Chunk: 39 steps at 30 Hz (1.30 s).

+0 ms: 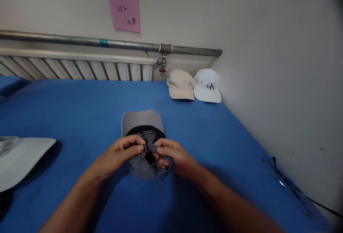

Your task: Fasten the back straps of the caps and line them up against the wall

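A grey baseball cap [142, 168] lies upside down on the blue table, its brim pointing away from me and its dark inside showing. At its back opening, my left hand [125, 150] pinches one end of the adjustment strap between thumb and fingers. My right hand [174, 156] pinches the other piece of the strap [152, 147], with some fingers tucked inside the cap's rear. The two strap ends meet or nearly meet between my fingertips; whether they are joined I cannot tell.
A beige cap [180, 83] and a white cap [207, 84] sit at the back right by the wall. A pale cap brim [29, 158] juts in at left. Eyeglasses [288, 184] and a cable lie along the right edge. A radiator [80, 67] and metal pipe [128, 44] run behind.
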{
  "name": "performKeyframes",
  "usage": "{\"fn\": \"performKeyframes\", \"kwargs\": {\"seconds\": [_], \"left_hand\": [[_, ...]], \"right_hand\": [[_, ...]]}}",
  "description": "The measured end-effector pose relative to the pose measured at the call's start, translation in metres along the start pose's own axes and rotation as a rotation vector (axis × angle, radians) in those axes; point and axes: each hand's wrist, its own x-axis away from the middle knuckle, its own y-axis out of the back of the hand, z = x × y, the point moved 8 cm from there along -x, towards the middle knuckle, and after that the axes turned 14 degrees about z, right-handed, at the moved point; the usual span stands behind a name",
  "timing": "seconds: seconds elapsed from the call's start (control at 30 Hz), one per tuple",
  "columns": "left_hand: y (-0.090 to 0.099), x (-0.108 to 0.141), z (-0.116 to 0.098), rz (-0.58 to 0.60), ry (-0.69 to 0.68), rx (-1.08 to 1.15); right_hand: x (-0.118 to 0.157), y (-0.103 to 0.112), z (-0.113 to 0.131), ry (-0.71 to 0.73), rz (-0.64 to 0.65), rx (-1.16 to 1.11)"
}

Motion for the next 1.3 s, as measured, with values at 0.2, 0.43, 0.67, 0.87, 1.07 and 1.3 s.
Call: {"fn": "performKeyframes", "kwargs": {"seconds": [0.2,0.43,0.67,0.87,1.07,1.3], "left_hand": [[-0.002,-0.002,-0.001,0.032,-0.006,-0.007],[-0.007,0.0,0.003,0.098,0.025,-0.047],[-0.008,-0.003,0.006,0.119,0.066,-0.082],[-0.009,-0.001,0.004,0.122,0.099,-0.134],[-0.012,-0.001,0.005,0.121,0.142,-0.137],[-0.01,-0.001,0.002,0.1,0.144,-0.165]], "right_hand": [[-0.001,-0.001,-0.005,-0.057,0.019,-0.043],[-0.003,0.0,-0.012,-0.142,0.076,-0.045],[-0.003,0.003,-0.014,-0.202,0.076,0.03],[-0.004,0.003,-0.013,-0.196,0.041,0.077],[-0.002,-0.003,-0.009,-0.189,0.049,0.097],[-0.001,-0.003,0.005,-0.093,0.007,0.232]]}}
